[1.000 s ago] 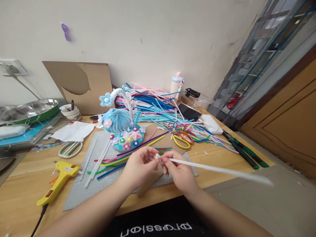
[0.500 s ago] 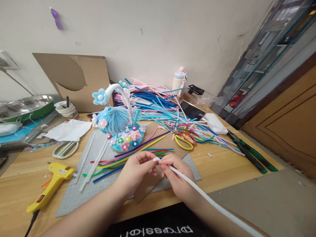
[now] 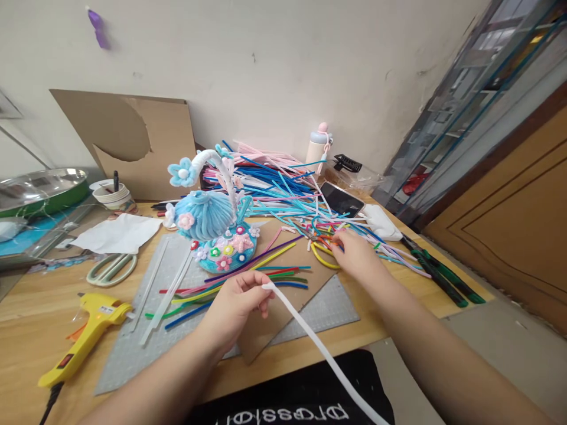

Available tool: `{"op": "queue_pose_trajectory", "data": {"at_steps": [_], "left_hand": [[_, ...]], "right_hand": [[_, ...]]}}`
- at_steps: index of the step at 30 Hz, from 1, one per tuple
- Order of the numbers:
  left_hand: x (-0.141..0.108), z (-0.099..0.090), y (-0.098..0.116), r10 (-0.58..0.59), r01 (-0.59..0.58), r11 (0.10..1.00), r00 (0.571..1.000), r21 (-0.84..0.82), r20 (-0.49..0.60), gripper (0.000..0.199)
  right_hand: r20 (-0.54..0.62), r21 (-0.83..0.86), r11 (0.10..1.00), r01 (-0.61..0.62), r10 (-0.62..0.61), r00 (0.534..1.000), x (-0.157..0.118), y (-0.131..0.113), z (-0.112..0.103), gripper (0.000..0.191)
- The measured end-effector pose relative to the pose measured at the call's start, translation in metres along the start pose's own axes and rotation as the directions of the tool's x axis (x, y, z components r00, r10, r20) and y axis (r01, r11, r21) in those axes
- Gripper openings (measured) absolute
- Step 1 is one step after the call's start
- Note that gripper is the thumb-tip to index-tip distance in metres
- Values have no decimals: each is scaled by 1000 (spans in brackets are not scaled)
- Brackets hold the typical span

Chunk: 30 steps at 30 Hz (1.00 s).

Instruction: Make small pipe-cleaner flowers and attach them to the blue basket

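My left hand (image 3: 243, 301) pinches one end of a white pipe cleaner (image 3: 323, 348), which curves down towards the black cloth over my lap. At the colourful scraps, my right hand (image 3: 357, 251) is over scissors with yellow and orange handles (image 3: 323, 257). Its fingers are bent at the orange loop; whether they grip it is partly hidden. Behind my left hand stands a decorated piece with a fluffy blue dome (image 3: 206, 215), an arched white stem with a blue flower (image 3: 181, 172), and a round blue base (image 3: 230, 260) covered with small flowers. Several coloured pipe cleaners (image 3: 195, 300) lie beside it.
A yellow glue gun (image 3: 84, 336) and pale green scissors (image 3: 113, 270) lie left. Green-handled pliers (image 3: 447, 280) rest at the right edge. Behind are piled pipe cleaners (image 3: 274, 183), a phone (image 3: 341, 200) and a bottle (image 3: 318, 147). Cardboard (image 3: 283, 313) covers part of a grey cutting mat (image 3: 128, 354).
My right hand has let go of the white pipe cleaner and moved forward and right to the yellow and orange scissors. My left hand still holds the pipe cleaner's end.
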<state>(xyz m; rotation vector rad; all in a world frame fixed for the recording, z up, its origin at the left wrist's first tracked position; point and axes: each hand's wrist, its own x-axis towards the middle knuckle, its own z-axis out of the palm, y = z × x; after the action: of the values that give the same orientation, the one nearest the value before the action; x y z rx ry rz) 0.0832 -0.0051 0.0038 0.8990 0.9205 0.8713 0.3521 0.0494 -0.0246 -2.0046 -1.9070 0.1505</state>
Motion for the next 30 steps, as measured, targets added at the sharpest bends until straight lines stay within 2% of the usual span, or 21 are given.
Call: {"op": "queue_pose_trajectory", "data": {"at_steps": [5, 9, 13, 16, 17, 18, 19, 20, 22, 25, 26, 27, 28, 29, 30], "left_hand": [[3, -2, -2, 8, -8, 1000, 1000, -29, -14, 16], [5, -3, -2, 3, -5, 998, 999, -65, -37, 17], [5, -4, -2, -14, 9, 991, 999, -130, -37, 17], [4, -4, -1, -30, 29, 988, 1000, -152, -5, 16], [4, -4, -2, -33, 33, 987, 999, -157, 4, 16], [4, -4, -2, -33, 35, 986, 999, -161, 11, 16], [4, -4, -2, -29, 32, 986, 999, -162, 19, 16], [4, -5, -2, -19, 23, 987, 999, -157, 27, 16], [4, -5, -2, 22, -18, 993, 999, -118, 30, 17], [1, -3, 1, 159, -159, 987, 987, -15, -34, 18], [-1, -1, 4, 213, -213, 977, 975, 10, -57, 18], [-2, 1, 7, 260, -260, 966, 963, 18, -70, 19], [-4, 4, 10, 292, -292, 956, 954, 2, -74, 19], [-6, 7, 14, 300, -303, 952, 951, -37, -71, 19], [-7, 10, 18, 286, -291, 952, 956, -95, -63, 19]], "right_hand": [[189, -89, 996, -18, 35, 981, 20, 8, 10, 10], [243, -64, 996, -54, 68, 968, 30, 6, 3, 8], [298, 86, 990, -110, 80, 951, 35, 9, -20, 13], [333, 286, 949, -135, 34, 942, 23, 1, -31, 25], [335, 382, 914, -137, 1, 942, 15, -3, -33, 32], [321, 586, 796, -155, -52, 946, 5, -9, -32, 38], [304, 753, 639, -157, -126, 944, -5, -15, -31, 42], [278, 841, 520, -151, -176, 944, -16, -21, -30, 46], [258, 895, 420, -151, -211, 943, -37, -31, -26, 48], [261, 938, 284, -199, -199, 945, -63, -41, -20, 46], [300, 946, 201, -254, -244, 922, -70, -42, -19, 49], [360, 933, 114, -342, -315, 878, -77, -42, -17, 53], [422, 894, 41, -446, -408, 809, -84, -42, -15, 57], [475, 834, -1, -552, -506, 720, -90, -41, -12, 60], [516, 771, 0, -637, -588, 624, -97, -40, -8, 63]]}}
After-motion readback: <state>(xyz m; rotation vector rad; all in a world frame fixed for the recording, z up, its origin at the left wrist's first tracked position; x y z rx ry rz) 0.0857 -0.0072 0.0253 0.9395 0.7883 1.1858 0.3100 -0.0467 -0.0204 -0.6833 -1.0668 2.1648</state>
